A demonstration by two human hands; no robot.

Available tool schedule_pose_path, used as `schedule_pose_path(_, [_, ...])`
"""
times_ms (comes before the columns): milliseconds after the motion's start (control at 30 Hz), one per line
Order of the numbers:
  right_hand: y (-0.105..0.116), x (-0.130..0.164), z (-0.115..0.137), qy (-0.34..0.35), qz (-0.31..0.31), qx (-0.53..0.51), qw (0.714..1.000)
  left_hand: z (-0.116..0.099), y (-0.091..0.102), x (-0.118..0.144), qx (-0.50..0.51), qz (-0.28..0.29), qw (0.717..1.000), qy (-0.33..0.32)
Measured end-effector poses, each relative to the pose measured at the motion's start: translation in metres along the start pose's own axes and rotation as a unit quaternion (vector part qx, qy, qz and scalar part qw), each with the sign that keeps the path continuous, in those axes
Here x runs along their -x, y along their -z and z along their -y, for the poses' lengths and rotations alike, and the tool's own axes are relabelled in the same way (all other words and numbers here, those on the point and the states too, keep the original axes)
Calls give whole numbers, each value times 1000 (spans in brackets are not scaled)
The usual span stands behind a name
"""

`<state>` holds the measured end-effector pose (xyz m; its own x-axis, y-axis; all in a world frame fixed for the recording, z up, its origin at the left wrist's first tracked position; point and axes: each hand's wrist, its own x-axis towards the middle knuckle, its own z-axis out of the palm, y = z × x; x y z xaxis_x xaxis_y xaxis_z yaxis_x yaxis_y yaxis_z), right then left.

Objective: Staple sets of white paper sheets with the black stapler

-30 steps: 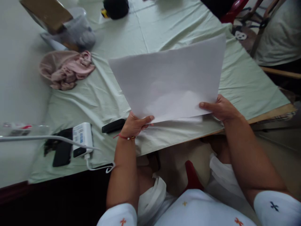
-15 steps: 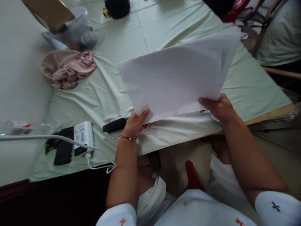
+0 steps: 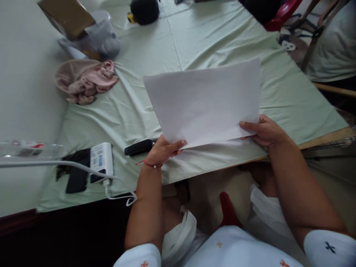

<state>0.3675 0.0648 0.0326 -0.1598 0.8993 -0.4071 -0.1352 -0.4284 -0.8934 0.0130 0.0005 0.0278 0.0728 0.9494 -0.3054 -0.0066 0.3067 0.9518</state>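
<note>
A large blank white sheet of paper (image 3: pixel 205 102) hangs just above the table, its far edge tipped up. My left hand (image 3: pixel 164 150) pinches its near left corner, thumb on top; a red thread bracelet circles that wrist. My right hand (image 3: pixel 263 130) grips the near right edge. Under the paper lies the pale green cloth (image 3: pixel 191 40) that covers the table. A black bar-shaped object (image 3: pixel 138 147) rests on the cloth just left of my left hand.
A white power bank (image 3: pixel 101 160) with a white cable and a dark phone (image 3: pixel 76 180) lie near the front left. A crumpled pink cloth (image 3: pixel 86 81), a brown box (image 3: pixel 66 16) on a plastic bag and a black round object (image 3: pixel 144 11) sit farther back. Chairs stand at right.
The sheet swung up and to the right half a second ago, then came back down lower and flatter. Both hands kept their hold on its near edge.
</note>
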Motion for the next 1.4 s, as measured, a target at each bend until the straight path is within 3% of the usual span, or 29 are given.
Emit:
schedule_pose_path(133, [-2,0,-2,2,-10,-3,1000,-3,-5,0,6,1,1000,13])
schedule_pose_path(300, [-8,0,-2,55,-38,-1,998,-9,-17,-2,62,-54,997,3])
schedule_pose_path(500, [-15,0,-2,43,3,23,999,-4,-16,6,49,-69,996,-12])
schedule_pose_path(600, [-21,0,-3,48,26,16,998,-4,-12,20,49,-133,989,-32])
schedule_pose_path(700, [-28,-1,-5,53,24,3,998,-5,-7,37,16,-289,948,-131])
schedule_pose_path(800, [-34,-1,-11,43,24,7,999,-5,6,49,-46,-444,864,-231])
schedule_pose_path(867, [-40,-2,-14,36,29,12,999,-2,19,51,-92,-519,810,-256])
schedule_pose_path(933, [-45,-3,-18,35,35,12,999,2,34,50,-149,-562,774,-250])
schedule_pose_path(1000, [-51,-5,-20,32,43,12,999,8,49,47,-226,-570,755,-232])
schedule_pose_path(1100, [-58,-6,-20,30,56,24,998,20,66,40,-342,-533,745,-211])
schedule_pose_path(1267, [-67,-5,-20,38,68,58,995,39,77,26,-389,-424,805,-144])
schedule_pose_path(1400, [-68,-5,-19,40,59,46,996,45,77,23,-403,-403,811,-132])
